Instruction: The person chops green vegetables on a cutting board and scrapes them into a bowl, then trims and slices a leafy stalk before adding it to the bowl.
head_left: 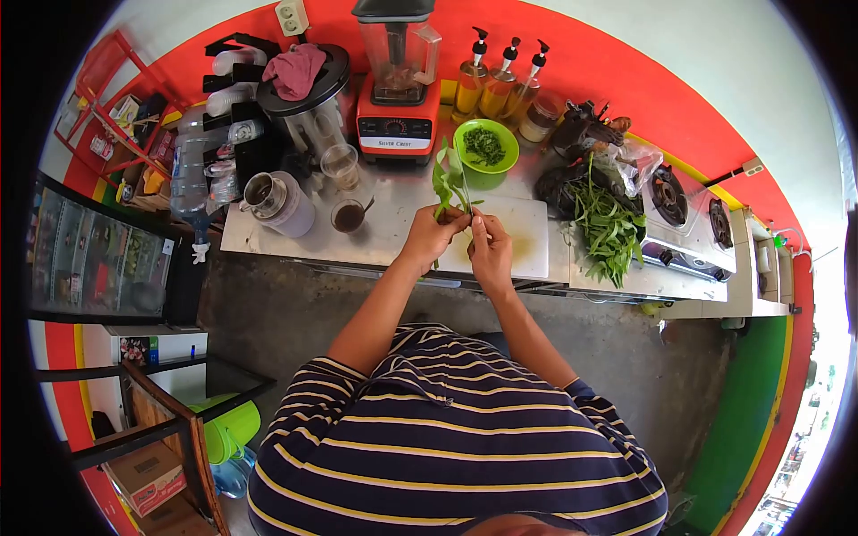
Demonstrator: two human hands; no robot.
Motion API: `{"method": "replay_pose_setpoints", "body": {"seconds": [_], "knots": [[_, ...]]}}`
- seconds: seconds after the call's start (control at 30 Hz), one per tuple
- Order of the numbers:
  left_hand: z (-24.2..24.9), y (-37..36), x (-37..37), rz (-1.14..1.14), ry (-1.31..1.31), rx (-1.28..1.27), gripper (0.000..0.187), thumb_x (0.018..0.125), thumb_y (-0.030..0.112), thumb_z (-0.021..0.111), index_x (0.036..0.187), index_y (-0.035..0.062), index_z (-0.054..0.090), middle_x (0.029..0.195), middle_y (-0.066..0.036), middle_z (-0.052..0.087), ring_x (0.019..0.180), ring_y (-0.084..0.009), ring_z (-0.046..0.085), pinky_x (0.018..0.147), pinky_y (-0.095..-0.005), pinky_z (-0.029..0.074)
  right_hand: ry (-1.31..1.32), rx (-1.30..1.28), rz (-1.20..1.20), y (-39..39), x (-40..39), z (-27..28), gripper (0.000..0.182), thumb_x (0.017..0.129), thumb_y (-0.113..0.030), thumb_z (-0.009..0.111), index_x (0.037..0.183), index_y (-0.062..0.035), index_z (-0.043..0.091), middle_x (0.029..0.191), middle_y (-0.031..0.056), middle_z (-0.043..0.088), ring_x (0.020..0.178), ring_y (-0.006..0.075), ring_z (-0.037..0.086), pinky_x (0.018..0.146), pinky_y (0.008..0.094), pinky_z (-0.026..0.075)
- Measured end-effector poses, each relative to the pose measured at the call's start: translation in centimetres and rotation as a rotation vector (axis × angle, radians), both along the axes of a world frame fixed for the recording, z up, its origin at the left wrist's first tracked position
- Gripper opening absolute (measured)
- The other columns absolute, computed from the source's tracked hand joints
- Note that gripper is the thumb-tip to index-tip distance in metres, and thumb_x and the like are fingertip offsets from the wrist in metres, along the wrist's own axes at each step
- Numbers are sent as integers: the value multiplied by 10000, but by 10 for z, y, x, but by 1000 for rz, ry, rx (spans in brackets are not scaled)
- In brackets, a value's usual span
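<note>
My left hand is closed around a few stalks of leafy greens, whose broad leaves point up toward the back of the counter. Close beside it, my right hand pinches the thin stem end of the same greens; the fingertips nearly meet. Both hands are above the near left part of a white cutting board, which has a yellowish-green stain. Just behind them a bright green bowl holds chopped greens. To the right, a bunch of long-leaved greens hangs over the counter edge.
A red blender, oil pump bottles and a jar line the back. On the left are a metal-topped jug, a glass of dark liquid and a plastic cup. A gas stove stands at the right.
</note>
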State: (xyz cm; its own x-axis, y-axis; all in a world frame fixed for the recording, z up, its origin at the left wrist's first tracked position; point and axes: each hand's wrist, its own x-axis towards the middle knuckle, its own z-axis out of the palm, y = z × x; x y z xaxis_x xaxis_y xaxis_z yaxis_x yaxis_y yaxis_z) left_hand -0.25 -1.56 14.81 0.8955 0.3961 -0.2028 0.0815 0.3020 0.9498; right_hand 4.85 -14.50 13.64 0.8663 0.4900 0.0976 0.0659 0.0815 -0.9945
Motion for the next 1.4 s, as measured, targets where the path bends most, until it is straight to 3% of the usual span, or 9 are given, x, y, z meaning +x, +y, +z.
{"method": "replay_pose_setpoints", "body": {"seconds": [0.17, 0.37, 0.47, 0.53, 0.63, 0.83, 1.07, 1.33, 1.4], "knots": [[-21, 2, -6, 23, 47, 69, 177, 893, 191, 759, 863, 41, 670, 756, 2, 637, 650, -75, 512, 582, -259, 375, 137, -40, -54, 4, 2, -18, 373, 1056, -253, 561, 1250, 56, 642, 782, 8, 550, 542, 31, 445, 463, 230, 342], [-37, 17, -5, 44, 136, 175, 170, 880, 171, 761, 913, 21, 688, 819, -20, 668, 742, -106, 579, 667, -286, 436, 410, 24, 109, 1, 5, -23, 443, 1071, -331, 519, 1312, 29, 606, 570, -39, 463, 443, 44, 402, 411, 232, 298], [-31, 17, -2, 24, 153, 203, 169, 878, 162, 763, 926, 18, 690, 820, -22, 671, 743, -103, 577, 674, -287, 439, 450, 31, 129, -3, 4, -25, 405, 1079, -326, 500, 1237, 26, 621, 593, -36, 461, 444, 51, 413, 408, 223, 294], [-35, 12, -3, -8, 151, 221, 160, 880, 154, 760, 928, 19, 689, 819, -22, 671, 733, -97, 569, 669, -283, 436, 354, 40, 161, -8, 1, -16, 391, 1099, -318, 442, 1270, -3, 598, 953, 16, 581, 479, 72, 451, 431, 247, 361], [-30, 2, -5, -8, 86, 155, 108, 903, 122, 730, 923, 22, 695, 808, -13, 677, 685, -74, 536, 626, -259, 408, 384, 42, 221, -19, 2, -17, 379, 1103, -300, 428, 1302, -16, 582, 1001, 14, 568, 484, 76, 454, 433, 243, 365], [-40, -2, -8, -56, 65, 159, 136, 924, 147, 707, 961, 18, 728, 819, -20, 698, 652, -60, 504, 567, -248, 374, 582, 123, 273, -24, 3, -25, 367, 1106, -286, 415, 1325, -38, 574, 914, 2, 572, 467, 75, 448, 423, 237, 360], [-39, -13, -12, 7, 158, 131, 194, 912, 204, 724, 969, 18, 734, 792, 0, 661, 641, -62, 489, 564, -253, 371, 427, -39, 199, -26, 3, -32, 380, 1094, -307, 457, 1320, -32, 588, 768, -9, 571, 454, 62, 444, 414, 234, 351], [-39, -24, -14, 234, 177, 186, 223, 908, 227, 731, 983, 17, 745, 816, 5, 651, 634, -67, 488, 570, -255, 370, 225, -72, 82, -29, 41, -44, 383, 1051, -292, 563, 1292, 0, 620, 942, 12, 701, 494, 30, 432, 455, 227, 374], [-41, -24, -21, 323, 160, 209, 222, 911, 219, 728, 1006, 20, 752, 826, 5, 654, 627, -61, 478, 559, -252, 360, 216, -160, 154, -34, 55, -50, 396, 1032, -291, 591, 1284, 13, 625, 1003, 61, 729, 566, 81, 517, 520, 249, 437]]}}
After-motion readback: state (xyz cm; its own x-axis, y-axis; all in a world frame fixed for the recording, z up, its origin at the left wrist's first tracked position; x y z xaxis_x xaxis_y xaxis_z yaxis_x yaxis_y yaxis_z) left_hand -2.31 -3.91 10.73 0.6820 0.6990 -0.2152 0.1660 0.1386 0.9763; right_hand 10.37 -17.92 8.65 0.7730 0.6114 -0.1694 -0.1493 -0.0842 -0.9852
